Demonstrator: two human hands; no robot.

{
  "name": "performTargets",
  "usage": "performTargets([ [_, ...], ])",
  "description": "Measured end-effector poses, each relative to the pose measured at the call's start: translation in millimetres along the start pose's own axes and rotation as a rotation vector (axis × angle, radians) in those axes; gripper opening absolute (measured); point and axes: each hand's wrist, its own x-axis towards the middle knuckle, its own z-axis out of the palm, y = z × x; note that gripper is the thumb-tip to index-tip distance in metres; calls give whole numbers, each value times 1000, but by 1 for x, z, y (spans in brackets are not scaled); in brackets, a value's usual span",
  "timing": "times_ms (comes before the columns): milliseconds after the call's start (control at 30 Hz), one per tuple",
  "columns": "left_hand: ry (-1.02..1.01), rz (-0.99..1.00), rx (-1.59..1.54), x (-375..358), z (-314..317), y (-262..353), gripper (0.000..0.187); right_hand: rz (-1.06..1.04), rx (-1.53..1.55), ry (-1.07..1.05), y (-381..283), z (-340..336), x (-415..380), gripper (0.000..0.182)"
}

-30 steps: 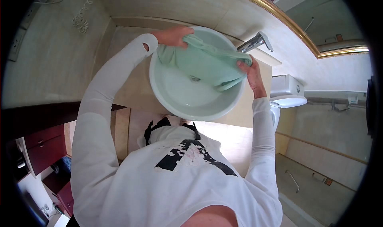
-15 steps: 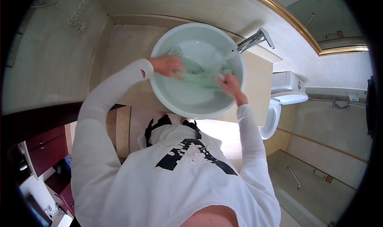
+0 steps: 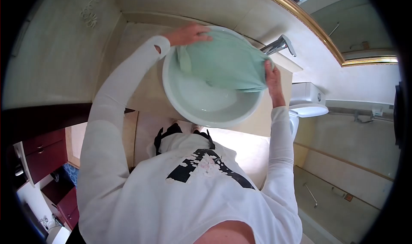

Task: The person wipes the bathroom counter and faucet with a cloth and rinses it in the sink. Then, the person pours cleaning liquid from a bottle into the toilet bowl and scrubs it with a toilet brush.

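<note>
now the left hand (image 3: 189, 33) is closed on one top corner of a pale green cloth (image 3: 223, 63), fingers curled over the fabric at the far left rim of the white basin (image 3: 171, 93). the right hand (image 3: 271, 74) grips the opposite corner, fingers pinched tight on the fabric at the basin's right rim, just below the chrome tap (image 3: 279, 45). between the two hands the cloth is stretched out wide and flat, held up above the far half of the basin; its lower edge hangs down toward the water (image 3: 206, 98) that sits in the bottom of the basin. both arms wear long white sleeves (image 3: 124, 85). the basin rests on a beige counter (image 3: 141, 55), and the tap reaches over the basin's far right edge. to the right of the basin, past the counter's end, a white toilet (image 3: 307, 100) stands. far to the left of the basin, a coiled white cord (image 3: 90, 14) hangs on the wall.
</note>
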Motion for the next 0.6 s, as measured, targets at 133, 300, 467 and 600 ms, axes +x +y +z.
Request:
performTargets([
  [133,57,162,105,31,-36,42,40,-102,72,-12,-40,-19,-10,45],
  [300,-5,382,145,52,-57,112,30,-122,177,-45,-69,-22,-20,41],
  [467,2,605,264,76,-38,156,29,-228,163,-205,-112,16,-37,43],
  [600,-57,577,332,81,-17,152,32,-218,11,-196,-109,37,-40,36],
])
